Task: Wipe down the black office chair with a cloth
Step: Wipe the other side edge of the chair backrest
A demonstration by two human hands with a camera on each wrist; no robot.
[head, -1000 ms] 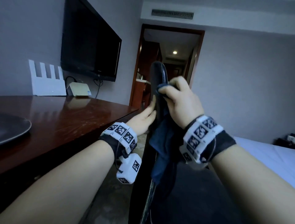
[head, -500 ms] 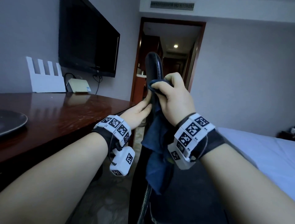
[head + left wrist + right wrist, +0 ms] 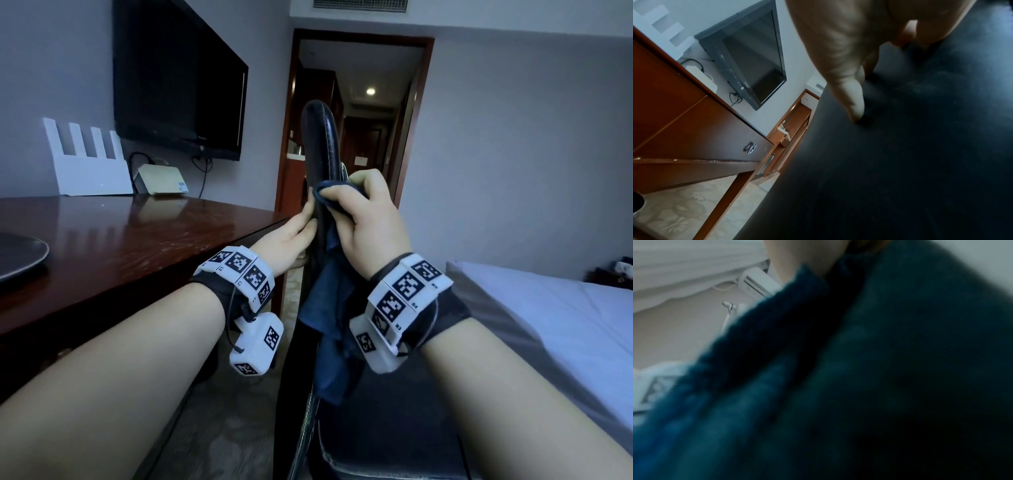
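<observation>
While the black office chair [image 3: 320, 144] stood edge-on between the two forearms, its backrest rising in front of the open doorway [image 3: 359, 113], the right hand [image 3: 368, 219] was curled over the backrest's edge, gripping a dark blue cloth [image 3: 329, 308] that hung down along the chair's right side. In the right wrist view the cloth [image 3: 859, 369] filled nearly everything, blurred. The left hand [image 3: 291, 240] lay flat on the backrest's left face, fingers [image 3: 849, 91] straight and pressed to the black surface, holding nothing.

Just left of the chair ran the dark wooden counter [image 3: 144, 240], carrying a dark plate [image 3: 17, 253] at its near end, a white router [image 3: 89, 161] and a small beige box [image 3: 161, 180] against the wall. A black television [image 3: 178, 85] hung above them. To the right lay a bed [image 3: 548, 308] in white sheets, well apart from the backrest.

Compared with half a second before, the right hand and cloth sat lower on the backrest, leaving more of its top edge bare, and the left hand kept its flat brace.
</observation>
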